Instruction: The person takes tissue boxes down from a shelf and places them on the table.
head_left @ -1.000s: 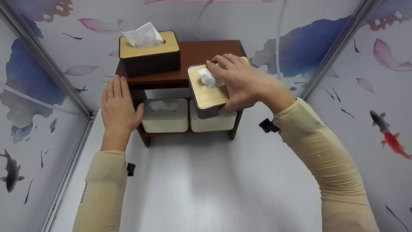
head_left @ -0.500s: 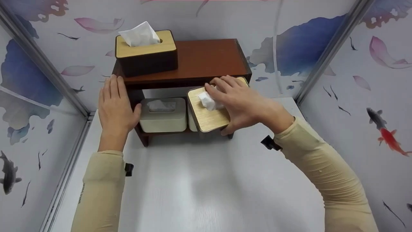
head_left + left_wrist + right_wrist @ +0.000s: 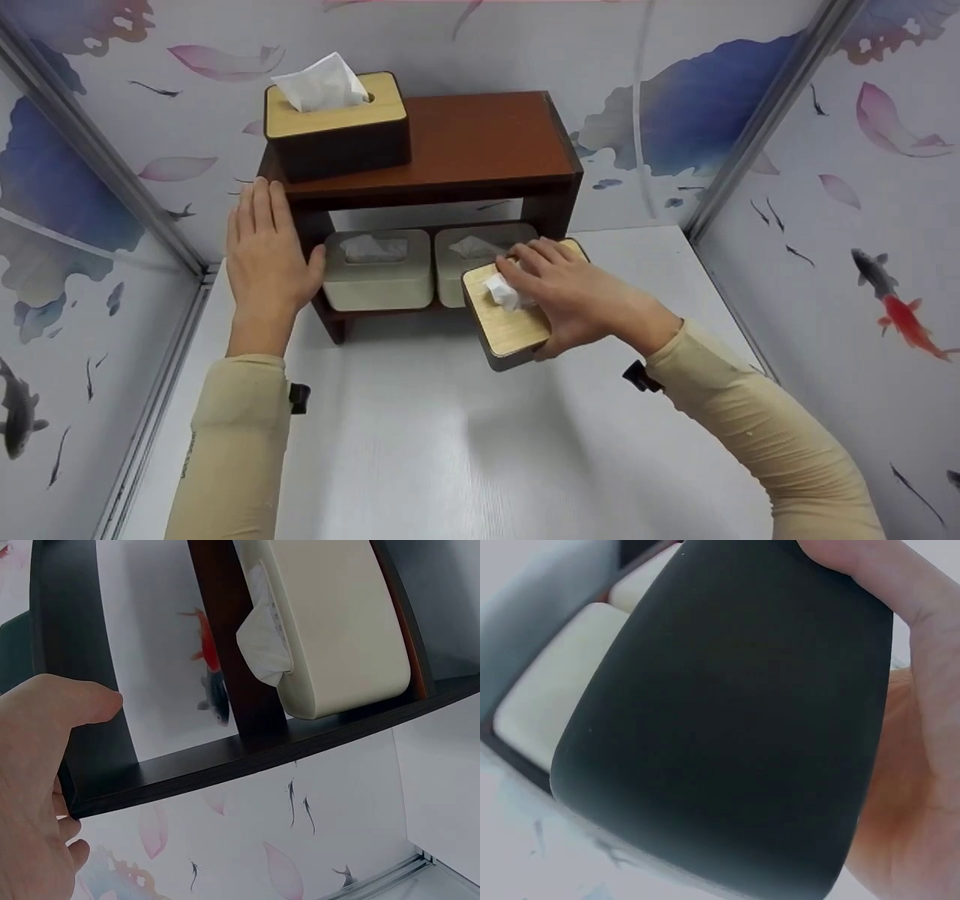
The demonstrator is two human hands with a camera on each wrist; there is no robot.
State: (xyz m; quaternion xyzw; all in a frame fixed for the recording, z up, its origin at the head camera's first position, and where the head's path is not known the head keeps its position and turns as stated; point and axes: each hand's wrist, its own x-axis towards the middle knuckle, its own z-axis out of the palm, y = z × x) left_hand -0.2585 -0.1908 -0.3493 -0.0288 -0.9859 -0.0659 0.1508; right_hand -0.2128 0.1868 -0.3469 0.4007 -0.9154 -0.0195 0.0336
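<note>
My right hand (image 3: 585,296) grips a black tissue box (image 3: 517,326) with a light wooden lid and a white tissue, held tilted in front of the shelf's right half. Its dark side (image 3: 727,720) fills the right wrist view. My left hand (image 3: 266,262) rests with straight fingers along the left side of the brown two-tier shelf (image 3: 495,142). In the left wrist view, its thumb lies on the shelf's dark front edge. Inside the lower tier sit two cream tissue boxes, the left one (image 3: 379,285) whole in view and the right one (image 3: 450,277) partly covered by the held box.
Another black tissue box (image 3: 341,150) with a wooden lid stands on the left of the shelf top. A white table (image 3: 405,450) extends in front of the shelf. Printed wall panels (image 3: 840,247) with metal frames enclose the table on several sides.
My right hand has carried the black tissue box down and toward me, from the shelf's top edge to in front of the lower tier. The left hand has stayed against the shelf.
</note>
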